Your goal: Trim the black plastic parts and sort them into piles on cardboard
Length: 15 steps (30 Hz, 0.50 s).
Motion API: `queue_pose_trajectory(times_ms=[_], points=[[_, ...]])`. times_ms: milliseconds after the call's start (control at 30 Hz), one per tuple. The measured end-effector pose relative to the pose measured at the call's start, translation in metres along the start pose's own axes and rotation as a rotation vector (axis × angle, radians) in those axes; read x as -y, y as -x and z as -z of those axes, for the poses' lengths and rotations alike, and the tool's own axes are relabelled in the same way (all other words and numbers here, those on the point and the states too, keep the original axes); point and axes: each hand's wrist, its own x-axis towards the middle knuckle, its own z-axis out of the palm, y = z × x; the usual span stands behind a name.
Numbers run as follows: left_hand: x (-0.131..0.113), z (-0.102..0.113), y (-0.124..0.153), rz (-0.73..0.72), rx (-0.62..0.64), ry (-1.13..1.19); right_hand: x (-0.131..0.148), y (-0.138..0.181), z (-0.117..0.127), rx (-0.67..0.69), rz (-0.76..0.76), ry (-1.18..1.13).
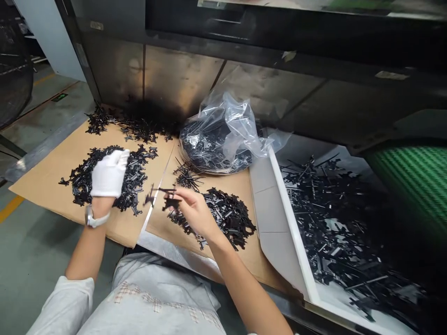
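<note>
Hands at a sorting bench, seen from my head camera. My left hand [109, 173], in a white cotton glove, lies palm down on the left heap of black plastic parts [138, 172]. Its fingers curl loosely over the heap, and I cannot tell whether they have closed on any piece beneath. A wristwatch [91, 218] sits on that wrist. My right hand [193, 209] is bare. Its thumb and forefinger are pinched together on a black moulded piece [164, 195], while the other fingers stay loosely bent. The piece is held in the air, just above the seam between the left cardboard sheet [45, 186] and the right cardboard sheet [240, 186]. Its branching arms point toward my left hand. The right heap of black parts [226, 216] lies on the right sheet, partly under my right hand and wrist. A small bundle of thin black runners [186, 177] rests just beyond my right fingers. Behind it stands a round basin [209, 171] lined with a clear plastic bag [226, 130] that holds more black parts. A further scatter of parts [139, 125] lies along the back edge of the left sheet, against the metal wall. To my right, a white tray [293, 232] contains loose black sprues and offcuts [335, 223].
</note>
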Motion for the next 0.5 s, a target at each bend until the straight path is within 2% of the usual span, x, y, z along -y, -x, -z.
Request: queue_pose_trajectory(times_ms=[67,100,200,300,367,433,500], points=[[0.014,0.008,-0.018,-0.061,0.047,-0.378,-0.003,-0.01,-0.001,-0.063,-0.012,-0.036],[0.019,0.012,-0.025,-0.059,0.079,-0.489,-0.005,-0.014,-0.002,-0.091,-0.013,-0.051],[0.025,0.022,-0.035,-0.029,0.142,-0.552,-0.011,-0.024,-0.007,-0.152,-0.001,-0.077],[0.023,0.028,-0.038,-0.019,0.164,-0.479,-0.015,-0.028,-0.011,-0.2,0.027,-0.069],[0.02,0.029,-0.037,-0.013,0.094,-0.365,-0.017,-0.028,-0.013,-0.241,0.054,-0.047],[0.014,0.026,-0.03,0.017,0.006,-0.065,-0.019,-0.028,-0.015,-0.281,0.092,-0.017],[0.005,0.018,-0.015,0.077,0.044,0.299,-0.022,-0.027,-0.018,-0.3,0.143,0.022]])
